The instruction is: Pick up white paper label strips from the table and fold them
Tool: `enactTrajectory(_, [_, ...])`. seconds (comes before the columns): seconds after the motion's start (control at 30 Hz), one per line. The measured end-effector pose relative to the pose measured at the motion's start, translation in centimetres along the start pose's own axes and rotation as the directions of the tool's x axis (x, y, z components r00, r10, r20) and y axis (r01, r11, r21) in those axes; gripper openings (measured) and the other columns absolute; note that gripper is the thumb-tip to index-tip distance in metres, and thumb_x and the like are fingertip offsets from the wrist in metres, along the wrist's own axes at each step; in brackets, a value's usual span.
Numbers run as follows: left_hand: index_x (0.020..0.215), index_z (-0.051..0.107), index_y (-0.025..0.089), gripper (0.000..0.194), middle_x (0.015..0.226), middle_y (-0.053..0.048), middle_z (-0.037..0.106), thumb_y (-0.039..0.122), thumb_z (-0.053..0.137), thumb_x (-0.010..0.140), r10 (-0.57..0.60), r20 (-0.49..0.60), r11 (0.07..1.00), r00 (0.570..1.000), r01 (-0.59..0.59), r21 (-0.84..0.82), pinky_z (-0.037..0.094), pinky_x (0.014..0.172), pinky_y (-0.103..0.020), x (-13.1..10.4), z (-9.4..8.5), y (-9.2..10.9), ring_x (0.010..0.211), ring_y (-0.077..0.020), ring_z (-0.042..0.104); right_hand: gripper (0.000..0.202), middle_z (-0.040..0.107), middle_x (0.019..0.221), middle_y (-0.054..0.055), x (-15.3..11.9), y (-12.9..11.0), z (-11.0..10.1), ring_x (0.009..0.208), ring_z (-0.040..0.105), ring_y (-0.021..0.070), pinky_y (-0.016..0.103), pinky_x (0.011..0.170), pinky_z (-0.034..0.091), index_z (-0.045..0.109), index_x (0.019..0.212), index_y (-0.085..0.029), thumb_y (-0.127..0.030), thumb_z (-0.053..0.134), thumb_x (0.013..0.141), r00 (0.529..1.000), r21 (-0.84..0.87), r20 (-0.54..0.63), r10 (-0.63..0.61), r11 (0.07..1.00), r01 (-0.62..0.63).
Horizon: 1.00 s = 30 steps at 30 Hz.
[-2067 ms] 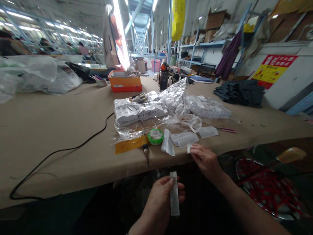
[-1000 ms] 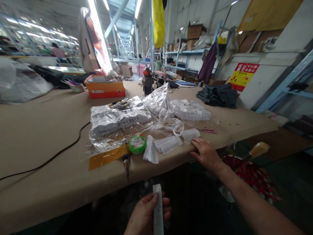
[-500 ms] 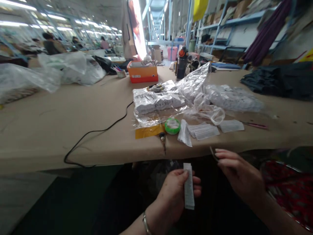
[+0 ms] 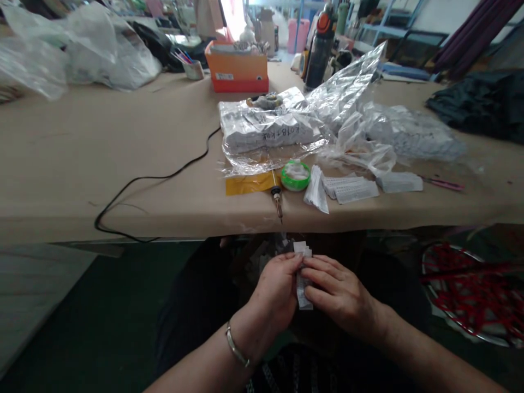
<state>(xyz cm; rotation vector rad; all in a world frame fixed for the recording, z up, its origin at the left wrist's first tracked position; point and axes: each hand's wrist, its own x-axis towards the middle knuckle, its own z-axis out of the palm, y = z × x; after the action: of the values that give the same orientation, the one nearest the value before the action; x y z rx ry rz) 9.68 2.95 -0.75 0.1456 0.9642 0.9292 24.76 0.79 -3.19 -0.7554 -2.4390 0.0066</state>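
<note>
My left hand point(image 4: 275, 289) is closed on a small stack of white printed labels point(image 4: 303, 295), pinched under the thumb below the table's front edge. From the right, the fingers of my right hand point(image 4: 341, 295) curl against the same stack and grip its side. The labels' upper ends fan out slightly. Just above, a soldering iron point(image 4: 276, 194) lies with its tip over the table edge. Beside it sit a green round dish point(image 4: 295, 176) with white stuff in it, a folded bunch of labels point(image 4: 316, 191) and a spread row of labels point(image 4: 354, 189).
A yellow strip point(image 4: 248, 184) lies on the brown table point(image 4: 164, 202). Behind are a clear bag of white bundles point(image 4: 270, 136), an orange box point(image 4: 237, 68) and a dark bottle point(image 4: 321, 54). A black cord point(image 4: 164, 177) loops at left; a red-filled basket point(image 4: 470, 295) stands low at right.
My right hand has come in from the right, where it held a thin strip-like thing, onto the labels in my left hand. The view has tilted down.
</note>
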Motion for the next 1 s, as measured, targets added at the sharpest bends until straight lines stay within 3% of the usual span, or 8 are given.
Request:
enactTrajectory(0.33, [0.068, 0.061, 0.01, 0.008, 0.061, -0.003, 0.062, 0.011, 0.069, 0.068, -0.041, 0.096, 0.998, 0.994, 0.046, -0.045, 0.042, 0.049, -0.018, -0.4, 0.0, 0.1, 0.051, -0.0088, 0.056, 0.014, 0.067, 0.109, 0.009, 0.5, 0.3, -0.2, 0.115, 0.054, 0.0236, 0.044, 0.099, 0.045, 0.063, 0.085, -0.015, -0.012, 0.05, 0.089, 1.0, 0.047, 0.006, -0.02, 0.999, 0.02])
enactTrajectory(0.5, [0.076, 0.06, 0.01, 0.003, 0.063, -0.004, 0.062, 0.013, 0.061, 0.077, -0.114, 0.098, 0.993, 0.989, 0.112, 0.024, 0.047, 0.051, -0.021, -0.7, -0.7, 0.0, 0.051, -0.0105, 0.058, 0.026, 0.066, 0.105, 0.011, 0.0, -0.1, -0.8, 0.111, 0.055, 0.0245, 0.042, 0.097, 0.045, 0.058, 0.109, -0.015, -0.029, 0.059, 0.087, 0.987, 0.32, -0.077, 0.139, 0.941, -0.108])
enactTrajectory(0.57, [0.085, 0.061, 0.01, 0.011, 0.068, -0.006, 0.064, 0.021, 0.058, 0.082, -0.191, 0.183, 0.979, 0.964, 0.174, 0.106, 0.05, 0.052, -0.024, -1.2, -1.2, 0.1, 0.052, -0.0125, 0.06, 0.034, 0.061, 0.11, 0.011, -0.4, 0.2, -1.1, 0.113, 0.053, 0.0243, 0.041, 0.097, 0.043, 0.056, 0.114, -0.018, -0.037, 0.059, 0.086, 0.926, 0.508, -0.065, 0.372, 0.811, -0.29])
enactTrajectory(0.67, [0.095, 0.059, 0.011, 0.021, 0.074, -0.007, 0.064, 0.029, 0.055, 0.085, -0.309, 0.291, 0.944, 0.905, 0.256, 0.206, 0.05, 0.054, -0.025, -2.3, -1.8, 0.0, 0.054, -0.0131, 0.061, 0.049, 0.056, 0.118, 0.009, -0.9, 1.2, -1.4, 0.112, 0.053, 0.0213, 0.037, 0.096, 0.043, 0.049, 0.124, -0.025, -0.042, 0.065, 0.08, 0.756, 0.777, 0.247, 0.606, 0.342, -0.528])
enactTrajectory(0.73, [0.098, 0.058, 0.012, 0.023, 0.073, -0.006, 0.063, 0.03, 0.056, 0.085, -0.364, 0.302, 0.922, 0.881, 0.294, 0.252, 0.05, 0.053, -0.025, -2.9, -2.1, -0.3, 0.054, -0.0126, 0.061, 0.069, 0.055, 0.121, 0.007, -1.0, 1.8, -1.2, 0.109, 0.055, 0.02, 0.035, 0.093, 0.044, 0.046, 0.128, -0.028, -0.045, 0.076, 0.068, 0.717, 0.811, 0.532, 0.451, -0.026, -0.585])
enactTrajectory(0.8, [0.098, 0.059, 0.012, 0.024, 0.071, -0.004, 0.062, 0.032, 0.057, 0.084, -0.403, 0.293, 0.902, 0.867, 0.322, 0.288, 0.049, 0.052, -0.024, -3.4, -2.3, -0.8, 0.052, -0.0117, 0.06, 0.078, 0.056, 0.12, 0.005, -1.2, 2.1, -0.8, 0.106, 0.057, 0.0194, 0.034, 0.092, 0.043, 0.049, 0.126, -0.027, -0.043, 0.083, 0.058, 0.7, 0.732, 0.679, 0.22, -0.264, -0.628])
enactTrajectory(0.87, [0.091, 0.061, 0.011, 0.024, 0.069, -0.004, 0.061, 0.034, 0.057, 0.083, -0.42, 0.301, 0.892, 0.856, 0.328, 0.312, 0.047, 0.052, -0.022, -3.6, -2.5, -1.4, 0.051, -0.0102, 0.058, 0.072, 0.06, 0.114, 0.005, -1.3, 2.1, -0.3, 0.101, 0.059, 0.0182, 0.031, 0.089, 0.044, 0.054, 0.121, -0.024, -0.038, 0.083, 0.057, 0.674, 0.666, 0.729, 0.123, -0.355, -0.656])
enactTrajectory(1.0, [0.069, 0.059, 0.009, 0.034, 0.059, -0.004, 0.057, 0.038, 0.052, 0.086, -0.409, 0.308, 0.883, 0.859, 0.288, 0.37, 0.042, 0.05, -0.019, -3.8, -2.8, -2.3, 0.047, -0.008, 0.053, 0.047, 0.06, 0.111, 0.006, -1.4, 1.3, 0.2, 0.092, 0.061, 0.0162, 0.026, 0.078, 0.047, 0.06, 0.108, -0.019, -0.037, 0.077, 0.068, 0.656, 0.67, 0.734, 0.176, -0.35, -0.655])
